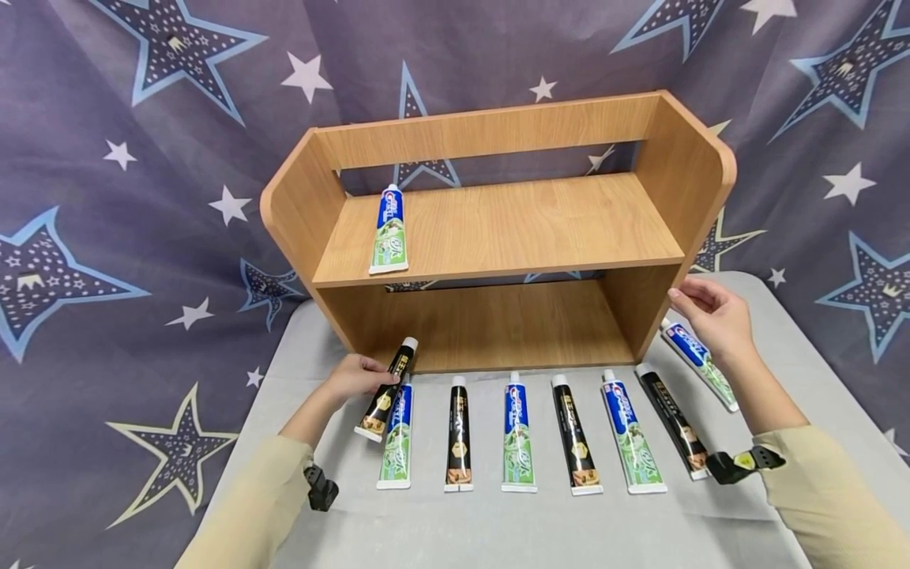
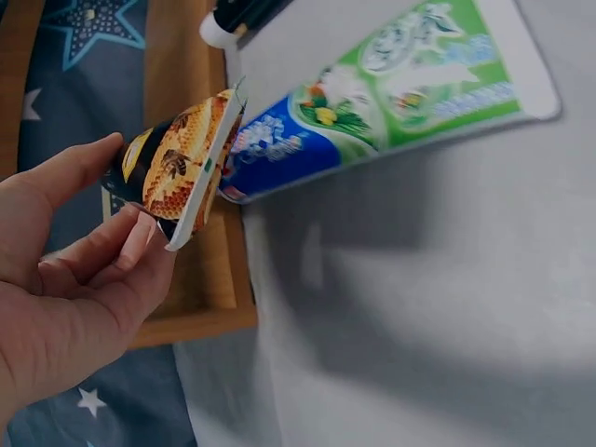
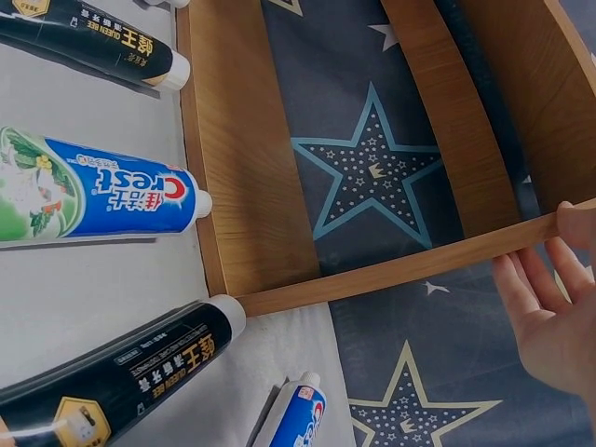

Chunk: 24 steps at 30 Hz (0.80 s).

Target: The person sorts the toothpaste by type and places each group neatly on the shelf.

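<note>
My left hand (image 1: 355, 378) pinches a black tube (image 1: 380, 403) near the lower left corner of the wooden shelf (image 1: 512, 225); my right hand (image 1: 718, 318) grips the shelf's right edge.

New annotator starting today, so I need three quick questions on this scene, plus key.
1. The left hand holds: a) a wooden board, b) a black tube, c) a loose cap.

2. True or false: the right hand lies flat on the table.

3. Fill in: on the upper board of the wooden shelf lies exactly ___ tube(s).

Key: 1. b. 2. False: it grips the edge of the shelf's right side panel. 3. One, a blue-and-green tube.
</note>
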Each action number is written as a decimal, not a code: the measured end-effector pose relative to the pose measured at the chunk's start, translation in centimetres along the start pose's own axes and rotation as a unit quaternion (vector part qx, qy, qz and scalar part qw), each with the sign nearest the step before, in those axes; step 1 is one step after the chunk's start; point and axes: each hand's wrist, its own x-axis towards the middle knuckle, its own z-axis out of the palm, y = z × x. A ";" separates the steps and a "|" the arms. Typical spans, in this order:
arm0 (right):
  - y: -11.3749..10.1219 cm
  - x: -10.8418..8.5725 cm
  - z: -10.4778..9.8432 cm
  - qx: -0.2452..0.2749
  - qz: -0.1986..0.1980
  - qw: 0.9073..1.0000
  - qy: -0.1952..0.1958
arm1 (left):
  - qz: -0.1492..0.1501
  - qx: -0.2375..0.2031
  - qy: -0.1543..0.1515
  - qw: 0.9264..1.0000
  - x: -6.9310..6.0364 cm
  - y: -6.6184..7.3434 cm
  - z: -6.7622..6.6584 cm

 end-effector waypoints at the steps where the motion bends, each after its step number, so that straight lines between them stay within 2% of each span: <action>1: 0.0 0.0 -0.1 -0.005 0.000 1.000 0.002 | -0.003 -0.004 -0.006 1.000 0.3 0.3 0.0; 7: 0.0 0.0 -0.5 -0.004 0.008 1.000 0.010 | -0.014 -0.030 -0.041 0.999 1.9 2.0 0.3; 11: -0.1 0.1 -0.6 0.001 0.012 1.000 0.011 | -0.030 -0.062 -0.038 0.997 3.1 2.9 0.7; 15: -0.1 0.1 -0.6 0.005 0.015 1.000 0.007 | -0.046 -0.108 -0.019 0.993 4.5 3.5 1.2; 19: -0.2 0.2 -0.6 -0.004 0.015 1.000 0.010 | -0.059 -0.156 0.014 0.986 6.2 4.1 1.6; 24: -0.1 0.2 -0.2 -0.060 0.016 0.998 0.010 | -0.075 -0.197 0.072 0.975 7.8 4.2 1.8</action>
